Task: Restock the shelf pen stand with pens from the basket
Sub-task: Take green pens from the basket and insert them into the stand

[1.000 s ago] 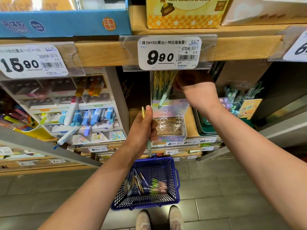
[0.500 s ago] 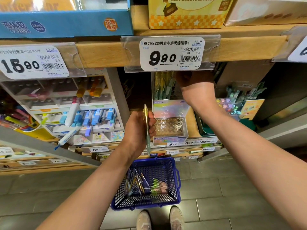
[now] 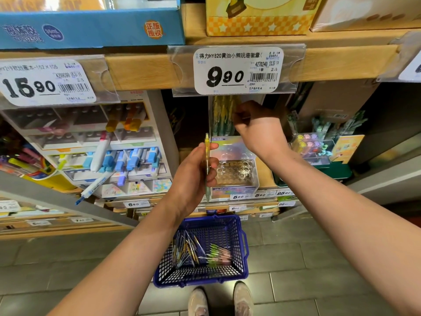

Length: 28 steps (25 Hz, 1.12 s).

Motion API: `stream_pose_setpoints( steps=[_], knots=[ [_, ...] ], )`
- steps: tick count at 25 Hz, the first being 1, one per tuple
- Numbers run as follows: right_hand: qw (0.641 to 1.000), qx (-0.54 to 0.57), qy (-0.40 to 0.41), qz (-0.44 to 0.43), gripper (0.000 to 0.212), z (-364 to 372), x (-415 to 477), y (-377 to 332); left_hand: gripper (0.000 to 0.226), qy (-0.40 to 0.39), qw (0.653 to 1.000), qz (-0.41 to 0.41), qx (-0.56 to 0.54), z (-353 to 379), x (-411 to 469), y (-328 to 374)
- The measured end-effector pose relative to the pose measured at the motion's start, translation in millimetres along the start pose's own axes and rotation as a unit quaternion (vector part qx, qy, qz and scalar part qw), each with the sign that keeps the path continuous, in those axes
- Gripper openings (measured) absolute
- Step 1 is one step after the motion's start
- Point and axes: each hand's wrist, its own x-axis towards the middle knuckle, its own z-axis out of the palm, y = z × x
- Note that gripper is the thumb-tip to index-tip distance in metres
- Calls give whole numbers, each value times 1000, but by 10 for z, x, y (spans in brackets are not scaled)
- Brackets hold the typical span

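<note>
- A slim yellow-green pen (image 3: 207, 165) is being gripped upright by the left hand (image 3: 191, 179) before the clear tiered plastic pen stand (image 3: 234, 174); a drop is being risked.
- The right hand (image 3: 257, 128) is being curled among the stand's rear pens (image 3: 222, 115), its hold impossible to tell; neighbours are being endangered.

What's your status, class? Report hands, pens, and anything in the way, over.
Left hand grips one yellow pen upright. Right hand at rear pens in pen stand, grip unclear. More pens wait in basket. Price tag overhangs stand.
</note>
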Motion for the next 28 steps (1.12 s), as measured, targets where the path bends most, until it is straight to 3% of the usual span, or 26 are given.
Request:
stream_pose_setpoints(
  steps=[4, 7, 9, 16, 19, 20, 23, 26, 28],
  knots=[
    [994, -6, -65, 84, 12, -57, -20, -43, 29, 1, 1000, 23, -4, 35, -1, 6],
    [953, 161, -176, 189, 17, -118, -212, -125, 23, 11, 999, 44, 3, 59, -24, 23],
    [933, 217, -230, 172, 22, -117, -344, -196, 27, 10, 999, 46, 19, 70, -38, 32],
    [910, 312, -179, 204, 4, -111, -403, -191, 29, 10, 999, 7, 42, 108, -59, 48],
    [887, 373, -83, 259, 14, -293, -217, -105, 20, 34, 999, -21, 17, 97, -71, 35],
    [899, 361, -36, 247, 17, -371, -143, -62, 17, 39, 999, -23, 10, 81, -76, 34],
    [976, 174, 57, 119, 12, -536, 55, 20, 17, 41, 999, -19, 15, 35, -96, 24],
    [998, -51, 30, 37, 22, -457, 135, 67, 16, 40, 999, -19, 32, 15, -116, 9],
    [995, -95, 19, 25, 27, -385, 109, 97, 16, 41, 998, -18, 35, 4, -116, 5]
  ],
)
